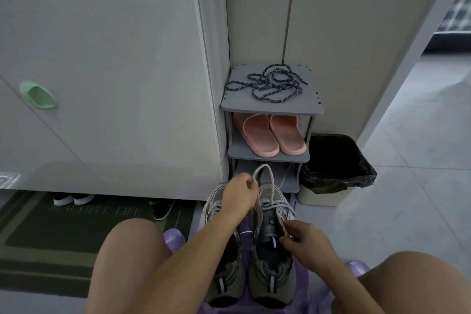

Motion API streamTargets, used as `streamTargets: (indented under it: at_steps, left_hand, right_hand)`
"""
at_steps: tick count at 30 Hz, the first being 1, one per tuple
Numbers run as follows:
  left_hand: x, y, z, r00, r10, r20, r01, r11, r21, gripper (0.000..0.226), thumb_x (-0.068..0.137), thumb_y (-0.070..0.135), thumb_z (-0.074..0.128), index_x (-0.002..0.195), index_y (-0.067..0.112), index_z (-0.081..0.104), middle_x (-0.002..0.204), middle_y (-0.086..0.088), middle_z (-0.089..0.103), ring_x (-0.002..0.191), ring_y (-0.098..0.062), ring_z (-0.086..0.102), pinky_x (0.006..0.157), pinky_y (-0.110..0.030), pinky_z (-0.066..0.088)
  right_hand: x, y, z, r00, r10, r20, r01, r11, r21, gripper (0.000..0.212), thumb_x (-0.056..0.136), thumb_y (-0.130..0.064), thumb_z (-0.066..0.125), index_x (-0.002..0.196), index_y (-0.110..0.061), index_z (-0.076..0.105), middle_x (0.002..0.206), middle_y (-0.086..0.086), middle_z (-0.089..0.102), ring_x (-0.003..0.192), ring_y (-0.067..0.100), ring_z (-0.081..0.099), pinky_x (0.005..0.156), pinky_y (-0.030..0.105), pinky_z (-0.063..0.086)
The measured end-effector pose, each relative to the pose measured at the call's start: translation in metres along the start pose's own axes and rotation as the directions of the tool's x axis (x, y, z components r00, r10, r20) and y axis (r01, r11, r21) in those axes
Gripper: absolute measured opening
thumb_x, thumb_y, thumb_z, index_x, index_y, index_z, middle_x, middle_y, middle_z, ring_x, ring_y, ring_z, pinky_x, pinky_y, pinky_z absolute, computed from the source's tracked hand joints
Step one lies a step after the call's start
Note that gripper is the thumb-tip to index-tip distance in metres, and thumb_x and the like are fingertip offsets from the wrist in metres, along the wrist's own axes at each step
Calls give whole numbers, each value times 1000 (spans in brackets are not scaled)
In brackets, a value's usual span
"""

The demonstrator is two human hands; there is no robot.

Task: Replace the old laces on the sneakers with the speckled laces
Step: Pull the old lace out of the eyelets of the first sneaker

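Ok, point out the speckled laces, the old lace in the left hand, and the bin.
speckled laces point(265, 83), head view, middle of the tangle.
old lace point(264, 165), head view, top of the raised loop.
bin point(321, 197), head view, pale front wall.

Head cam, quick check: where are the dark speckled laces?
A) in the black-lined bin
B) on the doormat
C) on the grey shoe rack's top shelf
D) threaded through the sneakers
C: the dark speckled laces lie loosely tangled on the top shelf of the grey shoe rack, above the pink slippers.
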State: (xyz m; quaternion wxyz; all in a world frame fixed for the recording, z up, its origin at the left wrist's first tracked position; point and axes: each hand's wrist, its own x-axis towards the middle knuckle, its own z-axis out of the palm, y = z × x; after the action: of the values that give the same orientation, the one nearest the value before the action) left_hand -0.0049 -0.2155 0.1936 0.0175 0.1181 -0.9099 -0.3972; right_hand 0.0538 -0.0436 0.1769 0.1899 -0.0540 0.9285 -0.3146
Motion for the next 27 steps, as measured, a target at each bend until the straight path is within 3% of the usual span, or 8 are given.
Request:
streamTargets:
  at_steps: [2, 4, 6, 9, 13, 19, 23, 27]
  left_hand:
    - [8, 10, -9, 999, -32, -37, 24, 980, -199, 18, 93, 19, 53, 93, 5, 64, 78, -6, 67, 72, -20, 63, 70, -28, 50]
    - [8, 13, -11, 1000, -22, 16, 26, 970, -242, 17, 93, 19, 55, 93, 6, 66, 79, -4, 67, 72, -16, 63, 72, -27, 51]
    - [3, 6, -5, 990, -11, 141, 21, 997, -68, 20, 92, 25, 56, 93, 7, 66, 86, -6, 67, 75, -16, 59, 71, -24, 45]
    - [-9, -9, 8, 967, -7, 253, -44, 980, 196, 24, 93, 26, 54, 79, 9, 61, 73, -7, 57, 70, -19, 52, 64, -23, 36]
    - [-9, -12, 13, 988, 12, 155, -44, 978, 203, 24, 92, 24, 54, 72, 11, 53, 70, -3, 54, 70, -19, 52, 63, -26, 37]
    - [11, 13, -13, 997, -50, -50, 40, 983, -180, 21, 91, 21, 58, 78, 5, 63, 80, -14, 69, 78, -28, 67, 73, -37, 52]
    - [0, 5, -2, 956, -48, 290, -9, 981, 192, 22, 90, 30, 60, 83, 10, 62, 78, -3, 60, 75, -20, 59, 68, -29, 45]
    - [-12, -8, 11, 964, -82, 253, 9, 960, 279, 31, 91, 28, 57, 66, 16, 44, 75, -1, 52, 76, -18, 51, 68, -29, 39]
  right_hand:
    - [1, 1, 0, 1000, 6, 8, -6, 1000, 14, 32, 86, -31, 60, 117, -27, 61, 83, -14, 60, 82, 10, 58, 65, 19, 41]
    - [1, 1, 1, 1000, 8, 18, -9, 1000, 16, 32, 85, -31, 60, 116, -26, 61, 84, -17, 60, 82, 7, 58, 65, 19, 41]
    - [2, 2, 1, 1000, 19, 22, -20, 1000, 13, 35, 85, -32, 61, 119, -26, 61, 90, -17, 64, 83, 4, 59, 67, 18, 42]
    - [3, 3, 2, 999, 26, 30, -25, 1000, -6, 38, 84, -35, 60, 122, -30, 59, 108, -12, 68, 93, 6, 63, 76, 21, 47]
    - [5, 4, 4, 999, 28, 33, -28, 1000, -11, 40, 85, -35, 59, 125, -32, 57, 111, -12, 68, 97, 7, 63, 76, 21, 46]
    - [5, 6, 4, 1000, 16, 19, -16, 1000, 0, 29, 84, -33, 59, 112, -31, 63, 89, -10, 68, 84, 12, 62, 70, 25, 46]
    - [5, 5, 4, 1000, 6, 11, -6, 1000, -9, 29, 84, -34, 59, 113, -32, 62, 87, -13, 64, 84, 11, 61, 68, 22, 43]
    - [6, 5, 4, 1000, 14, 25, -14, 1000, -11, 34, 85, -34, 59, 119, -33, 60, 99, -11, 69, 91, 11, 63, 76, 26, 48]
